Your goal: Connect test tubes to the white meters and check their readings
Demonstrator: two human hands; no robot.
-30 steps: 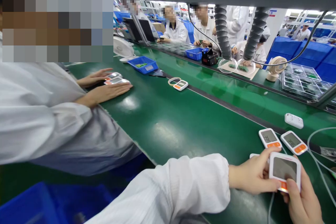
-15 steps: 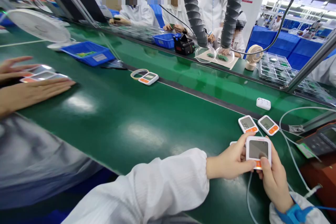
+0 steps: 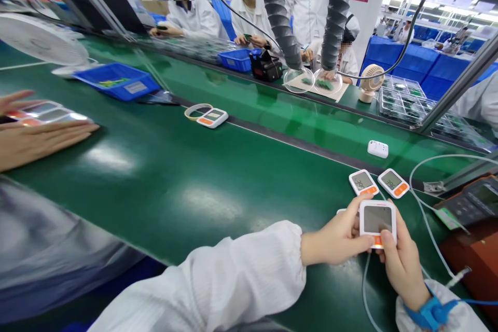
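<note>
Between my two hands is a white handheld meter [image 3: 377, 218] with a grey screen and orange buttons. My left hand [image 3: 342, 236] grips its left side, the thumb along the lower edge. Around the right side wraps my right hand [image 3: 402, 254], its thumb over the orange buttons. Just beyond lie a second meter [image 3: 363, 181] and a third meter [image 3: 393, 183], both with digits on their screens. Part of another white thing shows behind my left fingers, mostly hidden. A pale cable [image 3: 365, 290] runs down from under my hands.
A white block [image 3: 377, 149] and a brown-and-grey instrument [image 3: 470, 202] stand to the right. Farther left are another meter [image 3: 212, 118] beside a yellowish ring, a blue tray [image 3: 116, 83] and a co-worker's hands [image 3: 46, 137] over several meters. Two ducts [image 3: 280, 15] hang ahead.
The whole view has shifted slightly, so things sit a little farther left. Both hands keep the meter, with my right thumb still over its buttons.
</note>
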